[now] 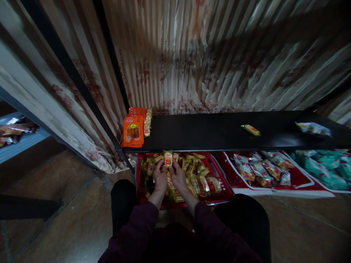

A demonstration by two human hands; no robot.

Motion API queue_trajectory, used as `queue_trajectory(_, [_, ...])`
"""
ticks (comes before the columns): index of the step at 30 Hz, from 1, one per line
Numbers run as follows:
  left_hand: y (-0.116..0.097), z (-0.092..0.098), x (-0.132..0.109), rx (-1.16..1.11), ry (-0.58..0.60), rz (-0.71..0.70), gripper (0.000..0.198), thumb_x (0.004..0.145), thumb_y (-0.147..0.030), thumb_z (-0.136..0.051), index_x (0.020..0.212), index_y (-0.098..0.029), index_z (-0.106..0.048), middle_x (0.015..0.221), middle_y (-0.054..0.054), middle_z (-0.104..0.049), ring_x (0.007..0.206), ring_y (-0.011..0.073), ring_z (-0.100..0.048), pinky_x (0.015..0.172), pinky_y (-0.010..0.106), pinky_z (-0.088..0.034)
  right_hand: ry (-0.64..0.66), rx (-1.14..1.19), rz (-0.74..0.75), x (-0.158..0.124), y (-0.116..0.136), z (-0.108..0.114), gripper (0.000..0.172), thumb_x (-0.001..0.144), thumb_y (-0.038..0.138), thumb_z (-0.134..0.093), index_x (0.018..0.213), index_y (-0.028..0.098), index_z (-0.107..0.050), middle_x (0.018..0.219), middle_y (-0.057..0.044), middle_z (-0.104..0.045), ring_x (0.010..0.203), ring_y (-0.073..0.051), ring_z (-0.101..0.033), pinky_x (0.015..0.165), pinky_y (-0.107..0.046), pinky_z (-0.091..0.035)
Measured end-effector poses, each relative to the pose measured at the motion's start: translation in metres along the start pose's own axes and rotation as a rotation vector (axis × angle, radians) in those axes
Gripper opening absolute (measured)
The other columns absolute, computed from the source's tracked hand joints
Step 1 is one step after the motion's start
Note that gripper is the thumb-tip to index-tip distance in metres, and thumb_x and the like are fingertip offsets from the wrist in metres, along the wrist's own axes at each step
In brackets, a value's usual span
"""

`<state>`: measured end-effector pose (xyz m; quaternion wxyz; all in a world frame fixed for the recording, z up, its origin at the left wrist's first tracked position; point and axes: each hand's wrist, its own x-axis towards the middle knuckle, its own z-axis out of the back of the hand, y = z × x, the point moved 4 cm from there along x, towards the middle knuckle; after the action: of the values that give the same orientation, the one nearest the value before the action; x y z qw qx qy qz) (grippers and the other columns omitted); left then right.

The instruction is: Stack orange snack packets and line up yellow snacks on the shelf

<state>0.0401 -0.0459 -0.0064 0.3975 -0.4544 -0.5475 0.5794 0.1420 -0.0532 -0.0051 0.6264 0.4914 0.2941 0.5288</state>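
Between the fingertips of my left hand (pixel 160 178) and my right hand (pixel 178 177) is a small yellow snack packet (pixel 168 158), held upright with its orange and white label showing. Both hands are closed on its lower part, above a red basket (pixel 223 196) full of yellow wrapped snacks. At the left end of the black shelf (pixel 192 132) stand orange snack bags (pixel 133 132), with a row of small yellow packets (pixel 147 126) right beside them.
One yellow packet (pixel 251 129) and a white-blue bag (pixel 313 129) lie farther right on the shelf. Below are a red basket of white bags (pixel 263 174) and one of teal bags (pixel 323 170). A black post (pixel 113 64) rises at the left.
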Motion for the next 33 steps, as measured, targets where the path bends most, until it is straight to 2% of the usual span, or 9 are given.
queue_trajectory(9, [-0.022,0.017,0.042,0.114,-0.03,-0.102,0.031,0.081,-0.019,-0.049,0.107,-0.018,-0.065,0.109,0.009,-0.068,0.101,0.018,-0.062,0.094,0.033,-0.046,0.055,0.027,0.003,0.038,0.024,-0.031,0.043,0.085,0.027,-0.044,0.127,0.021,-0.054,0.122,-0.008,-0.064,0.108,-0.021,-0.061,0.097,-0.039,-0.045])
queue_trajectory(17, [-0.036,0.024,0.083,0.19,-0.083,-0.206,0.029,0.083,-0.022,-0.047,0.106,-0.018,-0.063,0.109,0.008,-0.067,0.102,0.0186,-0.06,0.094,0.034,-0.045,0.062,0.037,0.041,0.075,0.042,-0.058,0.043,0.085,0.025,-0.044,0.127,0.021,-0.052,0.116,-0.008,-0.066,0.102,-0.02,-0.063,0.093,-0.034,-0.048])
queue_trajectory(27, [-0.046,0.027,0.119,0.291,-0.119,-0.306,0.024,0.084,-0.022,-0.046,0.101,-0.018,-0.063,0.104,0.008,-0.065,0.099,0.0191,-0.059,0.094,0.035,-0.044,0.015,-0.02,0.103,0.109,0.04,-0.082,0.039,0.084,0.024,-0.045,0.122,0.019,-0.057,0.114,-0.009,-0.066,0.101,-0.021,-0.062,0.094,-0.039,-0.046])
queue_trajectory(33, [-0.05,0.026,0.133,0.349,-0.11,-0.377,0.029,0.088,-0.025,-0.042,0.106,-0.016,-0.063,0.107,0.012,-0.063,0.1,0.0203,-0.058,0.093,0.034,-0.045,-0.009,-0.023,0.121,0.125,0.036,-0.096,0.039,0.084,0.023,-0.044,0.12,0.018,-0.057,0.111,-0.01,-0.066,0.099,-0.021,-0.062,0.094,-0.039,-0.046])
